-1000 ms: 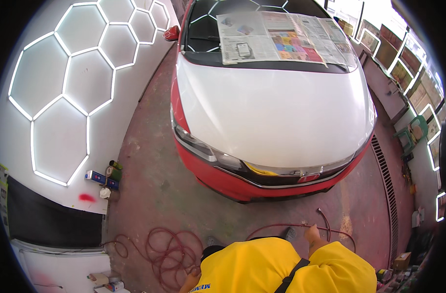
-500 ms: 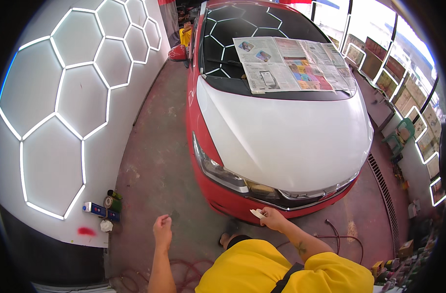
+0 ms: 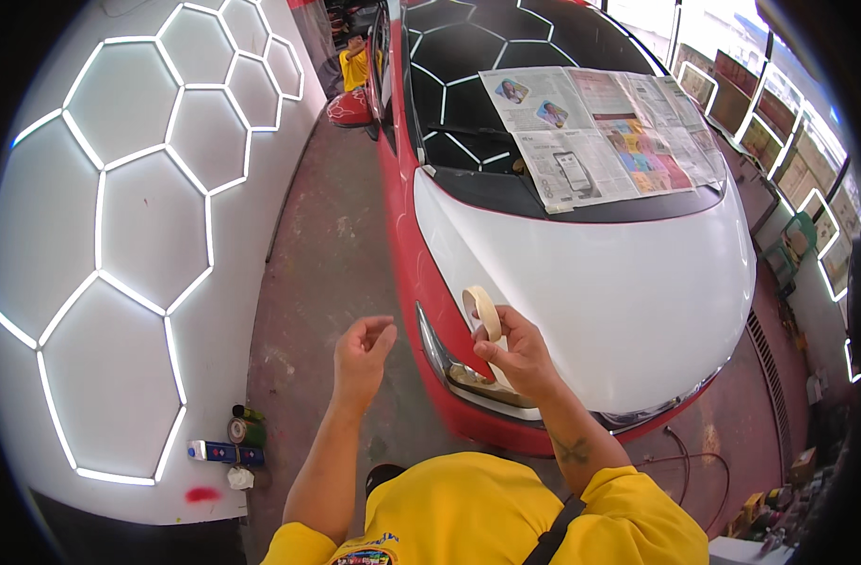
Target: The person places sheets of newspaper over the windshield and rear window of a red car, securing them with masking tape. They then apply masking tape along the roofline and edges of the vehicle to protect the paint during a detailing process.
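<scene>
A cream roll of masking tape [image 3: 487, 315] stands on edge in my right hand [image 3: 522, 356], the fingers and thumb closed on its lower side. Behind it lies the white hood [image 3: 628, 273] of a red car, with the front corner and headlight [image 3: 440, 350] beneath my hands. To the left, apart from the tape, my left hand [image 3: 363, 356] is raised over the floor. Its fingers are half curled, the thumb a little off them, and nothing shows in it. Newspaper sheets [image 3: 600, 137] cover part of the windshield and its lower edge.
A white wall with hexagon lights [image 3: 134, 226] runs along the left, with a blue can [image 3: 219, 453] and rolls at its foot. A hose [image 3: 685, 461] and a floor grate [image 3: 768, 358] lie to the right. Further back, a person in yellow [image 3: 354, 68] is beside the car.
Both hands have risen and moved further forward, my right hand bringing the masking tape over the hood corner. The view has shifted, and my left fingers look looser than before.
</scene>
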A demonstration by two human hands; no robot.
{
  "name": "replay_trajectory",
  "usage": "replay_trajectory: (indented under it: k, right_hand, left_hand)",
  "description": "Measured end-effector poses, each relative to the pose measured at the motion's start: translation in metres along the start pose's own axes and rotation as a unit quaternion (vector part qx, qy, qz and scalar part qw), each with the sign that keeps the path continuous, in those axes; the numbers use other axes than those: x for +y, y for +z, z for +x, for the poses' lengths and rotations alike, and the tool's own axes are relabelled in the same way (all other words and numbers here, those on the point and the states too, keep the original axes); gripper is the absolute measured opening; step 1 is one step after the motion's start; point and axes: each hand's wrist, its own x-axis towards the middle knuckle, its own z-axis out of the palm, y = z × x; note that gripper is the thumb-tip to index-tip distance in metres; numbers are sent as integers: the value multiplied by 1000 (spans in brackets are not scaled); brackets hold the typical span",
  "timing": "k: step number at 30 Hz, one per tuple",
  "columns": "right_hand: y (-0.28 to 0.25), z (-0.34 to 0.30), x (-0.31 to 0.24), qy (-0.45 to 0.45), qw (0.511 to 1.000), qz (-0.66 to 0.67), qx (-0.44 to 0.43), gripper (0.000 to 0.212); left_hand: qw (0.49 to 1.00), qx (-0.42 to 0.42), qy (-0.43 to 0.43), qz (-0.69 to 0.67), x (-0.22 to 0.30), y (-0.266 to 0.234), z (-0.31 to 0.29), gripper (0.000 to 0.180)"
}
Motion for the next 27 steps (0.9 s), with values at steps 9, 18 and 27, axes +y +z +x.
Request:
replay_trajectory:
  k: [9, 18, 27]
  right_hand:
    - [79, 105, 20, -132, 913, -335, 192, 45]
    - [138, 144, 11, 2, 805, -524, 278, 43]
    - [91, 189, 33, 2, 798, -491, 349, 46]
  left_hand:
    - [956, -281, 83, 32, 56, -36, 172, 34]
    - [832, -545, 7, 101, 44, -29, 295, 23]
    - [811, -563, 80, 137, 40, 50, 359, 22]
